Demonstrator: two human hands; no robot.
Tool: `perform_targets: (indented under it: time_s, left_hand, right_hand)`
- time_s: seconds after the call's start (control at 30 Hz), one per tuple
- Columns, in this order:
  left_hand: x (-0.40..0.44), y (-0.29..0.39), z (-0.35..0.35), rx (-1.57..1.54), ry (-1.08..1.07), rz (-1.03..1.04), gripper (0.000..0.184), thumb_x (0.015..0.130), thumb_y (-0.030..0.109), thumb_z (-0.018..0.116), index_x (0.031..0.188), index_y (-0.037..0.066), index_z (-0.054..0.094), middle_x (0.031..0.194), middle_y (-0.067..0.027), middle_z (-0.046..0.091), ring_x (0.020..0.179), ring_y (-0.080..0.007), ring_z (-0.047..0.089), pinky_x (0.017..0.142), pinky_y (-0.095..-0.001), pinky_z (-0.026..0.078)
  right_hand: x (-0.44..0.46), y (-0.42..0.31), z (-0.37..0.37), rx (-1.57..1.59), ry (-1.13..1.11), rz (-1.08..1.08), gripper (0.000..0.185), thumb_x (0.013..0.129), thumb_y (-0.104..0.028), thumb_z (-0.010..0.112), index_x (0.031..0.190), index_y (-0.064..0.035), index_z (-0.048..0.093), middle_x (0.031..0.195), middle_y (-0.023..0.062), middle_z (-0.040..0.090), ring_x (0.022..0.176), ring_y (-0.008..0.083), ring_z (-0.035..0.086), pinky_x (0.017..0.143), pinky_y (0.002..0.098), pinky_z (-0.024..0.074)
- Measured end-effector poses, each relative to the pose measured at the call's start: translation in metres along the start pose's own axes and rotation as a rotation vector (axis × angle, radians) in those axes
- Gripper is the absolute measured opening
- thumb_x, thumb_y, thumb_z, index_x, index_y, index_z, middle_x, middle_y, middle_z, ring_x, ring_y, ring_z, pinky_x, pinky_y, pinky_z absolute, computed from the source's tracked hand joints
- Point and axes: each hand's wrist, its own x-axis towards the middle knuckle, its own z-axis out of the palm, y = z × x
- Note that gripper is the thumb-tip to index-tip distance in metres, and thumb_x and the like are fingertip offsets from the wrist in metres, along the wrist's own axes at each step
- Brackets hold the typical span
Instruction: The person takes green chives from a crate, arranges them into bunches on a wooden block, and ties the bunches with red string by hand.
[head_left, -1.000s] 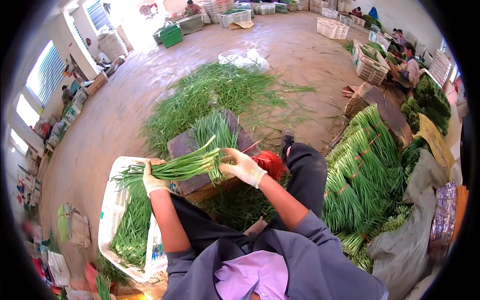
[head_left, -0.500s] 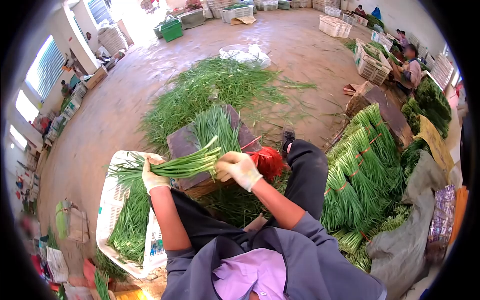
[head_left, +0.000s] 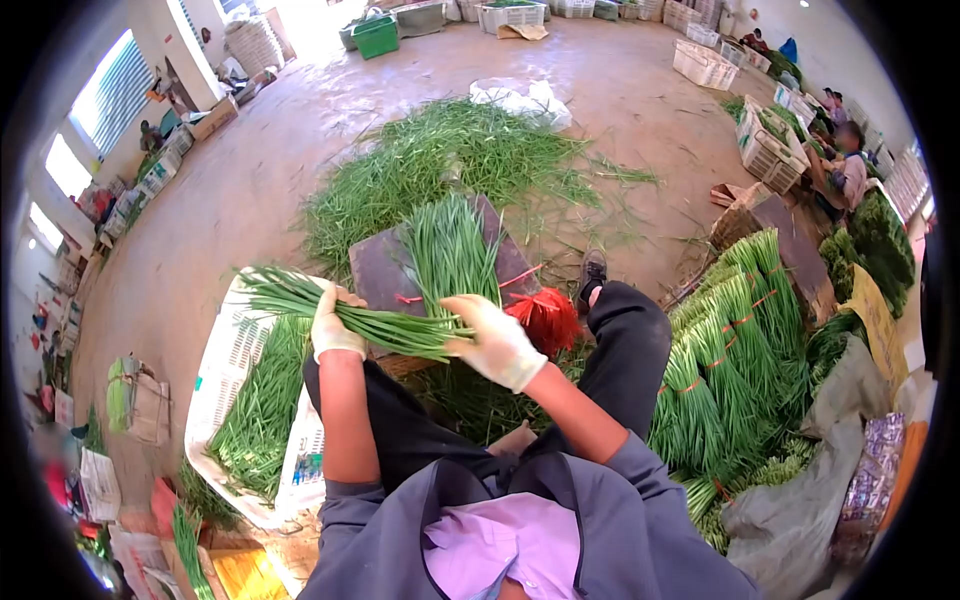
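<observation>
My gloved left hand (head_left: 337,325) is wrapped round a bunch of chives (head_left: 395,328), whose leaf tips stick out to the left over a white crate. At the bunch's right end, my gloved right hand (head_left: 497,345) closes on the stalk ends, its fingertips partly hidden. Just beyond lies a pile of chives (head_left: 452,250) on a dark board (head_left: 375,275), with a red tie running under it. A clump of red ties (head_left: 546,318) hangs at the board's right corner.
The white crate (head_left: 215,400) at my left holds loose chives. Tied bundles (head_left: 735,350) are stacked at my right beside a grey sheet (head_left: 790,500). Loose greens (head_left: 430,165) and a white plastic bag (head_left: 525,100) lie ahead. A co-worker (head_left: 848,170) sits far right.
My right hand has come onto the stalk ends, and the bunch now slopes down to the right. The pile on the board shows more fully, with the red tie visible on both sides. The view has shifted slightly.
</observation>
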Motion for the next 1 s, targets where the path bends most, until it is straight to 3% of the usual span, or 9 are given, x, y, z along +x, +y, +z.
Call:
perform_targets:
  time_s: [0.07, 0.13, 0.23, 0.37, 0.67, 0.8, 0.9, 0.93, 1.0]
  left_hand:
    - [-0.010, -0.009, 0.019, -0.018, 0.059, -0.087, 0.016, 0.090, 0.017, 0.068, 0.080, 0.011, 0.058, 0.069, -0.0006, 0.055, 0.064, -0.0180, 0.054, 0.062, -0.0336, 0.046]
    - [-0.007, -0.012, 0.015, -0.039, -0.053, -0.146, 0.011, 0.089, 0.014, 0.069, 0.084, 0.011, 0.059, 0.070, -0.0005, 0.055, 0.066, -0.0190, 0.055, 0.066, -0.0357, 0.048]
    - [-0.010, -0.016, 0.017, -0.046, 0.033, -0.142, 0.010, 0.087, 0.007, 0.066, 0.094, 0.009, 0.059, 0.074, -0.0024, 0.057, 0.069, -0.0216, 0.056, 0.073, -0.0394, 0.049]
    - [-0.019, -0.019, 0.024, -0.076, 0.021, -0.201, 0.032, 0.082, -0.003, 0.060, 0.113, 0.006, 0.055, 0.084, -0.0076, 0.060, 0.077, -0.0267, 0.059, 0.081, -0.0456, 0.050]
    - [-0.017, -0.031, 0.028, -0.037, 0.008, -0.268, 0.033, 0.083, -0.003, 0.064, 0.113, 0.007, 0.057, 0.083, -0.0102, 0.063, 0.076, -0.0285, 0.061, 0.078, -0.0494, 0.051]
    - [-0.015, -0.031, 0.024, -0.036, -0.015, -0.310, 0.031, 0.084, 0.001, 0.064, 0.114, 0.007, 0.057, 0.083, -0.0099, 0.063, 0.077, -0.0289, 0.061, 0.078, -0.0499, 0.052]
    - [-0.016, -0.027, 0.021, -0.020, 0.015, -0.306, 0.029, 0.085, 0.002, 0.063, 0.113, 0.007, 0.057, 0.083, -0.0088, 0.063, 0.077, -0.0287, 0.061, 0.077, -0.0497, 0.052]
    - [-0.015, -0.027, 0.019, -0.002, 0.030, -0.289, 0.028, 0.086, 0.003, 0.062, 0.114, 0.007, 0.057, 0.082, -0.0082, 0.062, 0.077, -0.0285, 0.061, 0.077, -0.0496, 0.052]
    - [-0.007, -0.030, 0.012, 0.009, 0.030, -0.289, 0.028, 0.086, 0.003, 0.063, 0.113, 0.007, 0.057, 0.082, -0.0078, 0.063, 0.077, -0.0283, 0.061, 0.077, -0.0496, 0.052]
  right_hand:
    - [0.006, -0.001, 0.011, -0.104, -0.183, -0.012, 0.064, 0.077, -0.015, 0.076, 0.135, -0.0065, 0.050, 0.131, 0.0198, 0.054, 0.122, 0.0365, 0.053, 0.099, 0.0422, 0.0460]
    - [0.005, 0.004, 0.020, -0.094, -0.093, -0.058, 0.049, 0.078, -0.011, 0.073, 0.125, -0.0073, 0.059, 0.122, 0.0167, 0.060, 0.114, 0.0352, 0.057, 0.095, 0.0407, 0.0486]
    - [-0.002, 0.009, 0.019, -0.111, -0.008, -0.132, 0.022, 0.079, -0.005, 0.063, 0.100, -0.0096, 0.069, 0.102, 0.0103, 0.064, 0.096, 0.0319, 0.061, 0.083, 0.0405, 0.0515]
    - [-0.007, 0.013, 0.024, -0.218, -0.164, -0.106, 0.027, 0.082, -0.008, 0.058, 0.105, -0.0154, 0.070, 0.100, 0.0104, 0.063, 0.094, 0.0309, 0.061, 0.080, 0.0399, 0.0520]
    - [0.012, 0.017, 0.027, -0.428, -0.286, -0.228, 0.007, 0.083, -0.017, 0.061, 0.085, -0.0120, 0.066, 0.085, 0.0094, 0.058, 0.083, 0.0292, 0.061, 0.072, 0.0413, 0.0517]
    - [0.014, 0.021, 0.018, -0.185, -0.172, -0.185, 0.007, 0.084, -0.016, 0.065, 0.084, -0.0096, 0.068, 0.084, 0.0093, 0.059, 0.083, 0.0280, 0.062, 0.072, 0.0389, 0.0513]
    - [0.011, 0.013, -0.003, 0.378, 0.096, 0.163, 0.009, 0.081, -0.001, 0.071, 0.090, -0.0005, 0.067, 0.088, 0.0110, 0.062, 0.082, 0.0241, 0.062, 0.075, 0.0333, 0.0492]
    - [0.006, 0.021, -0.005, 0.417, 0.054, 0.246, 0.016, 0.081, -0.004, 0.072, 0.096, -0.0011, 0.067, 0.093, 0.0113, 0.063, 0.087, 0.0264, 0.062, 0.080, 0.0348, 0.0498]
    - [0.001, 0.032, -0.004, 0.058, -0.044, -0.009, 0.038, 0.078, -0.015, 0.079, 0.109, -0.0009, 0.062, 0.110, 0.0149, 0.062, 0.102, 0.0314, 0.062, 0.088, 0.0378, 0.0502]
